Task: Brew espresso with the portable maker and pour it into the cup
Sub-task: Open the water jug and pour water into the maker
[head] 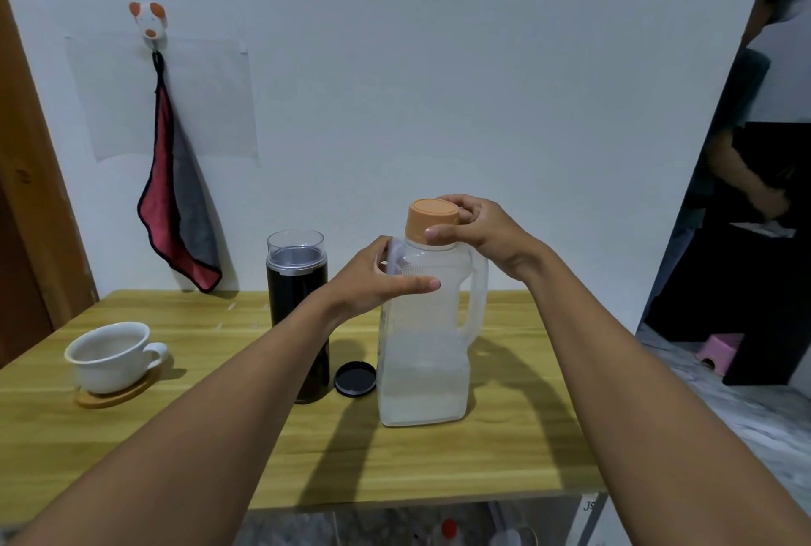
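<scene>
Right grip [474,225] pinching the cap [432,216], left grip [377,277] wrapped round the jug [421,361], maker [298,282] just left of it on the surface [504,435], so if that cap pops loose suddenly the jug could lurch and knock the maker over.

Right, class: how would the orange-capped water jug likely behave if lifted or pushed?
The jug looks roughly half full, so probably fairly heavy, with weight low. Tall and narrow, it might tip if pushed near the cap.
</scene>
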Motion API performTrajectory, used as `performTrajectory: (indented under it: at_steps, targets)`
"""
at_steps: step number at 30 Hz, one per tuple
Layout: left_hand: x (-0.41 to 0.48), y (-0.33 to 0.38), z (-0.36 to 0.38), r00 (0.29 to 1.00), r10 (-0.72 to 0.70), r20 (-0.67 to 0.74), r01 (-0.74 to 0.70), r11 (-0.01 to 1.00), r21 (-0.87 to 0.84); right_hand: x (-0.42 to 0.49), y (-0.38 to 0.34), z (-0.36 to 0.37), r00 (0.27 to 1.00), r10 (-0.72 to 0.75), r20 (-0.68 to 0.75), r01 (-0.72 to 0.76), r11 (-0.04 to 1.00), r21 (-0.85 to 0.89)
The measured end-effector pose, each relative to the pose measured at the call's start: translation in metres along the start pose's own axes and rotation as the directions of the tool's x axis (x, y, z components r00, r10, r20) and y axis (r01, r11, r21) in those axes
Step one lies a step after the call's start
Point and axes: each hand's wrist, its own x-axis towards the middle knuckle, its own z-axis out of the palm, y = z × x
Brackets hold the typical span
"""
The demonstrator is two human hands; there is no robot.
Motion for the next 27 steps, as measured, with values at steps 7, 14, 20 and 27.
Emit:
performTrajectory:
  at_steps: [7,14,20,27]
  targets:
    - [0.004,-0.002,-0.001,1.0,-0.005,-0.014,0.005,1.0,-0.016,0.009,0.011,-0.008,0.994,0.007,0.112,-0.024,0.988,0.153]
    - [0.007,-0.006,-0.001,0.999,0.004,-0.034,-0.004,1.0,-0.01,0.001,0.013,-0.013,0.998,-0.007,0.062,-0.003,0.986,0.168]
    - [0.005,-0.006,0.0,1.0,0.011,-0.028,-0.011,1.0,0.01,-0.007,0.001,0.011,0.977,-0.114,-0.178,0.069,0.968,-0.242]
    - [0.003,-0.003,0.0,1.0,0.012,-0.022,-0.013,1.0,-0.017,-0.015,0.0,-0.001,0.986,-0.1,-0.133,0.072,0.977,-0.2]
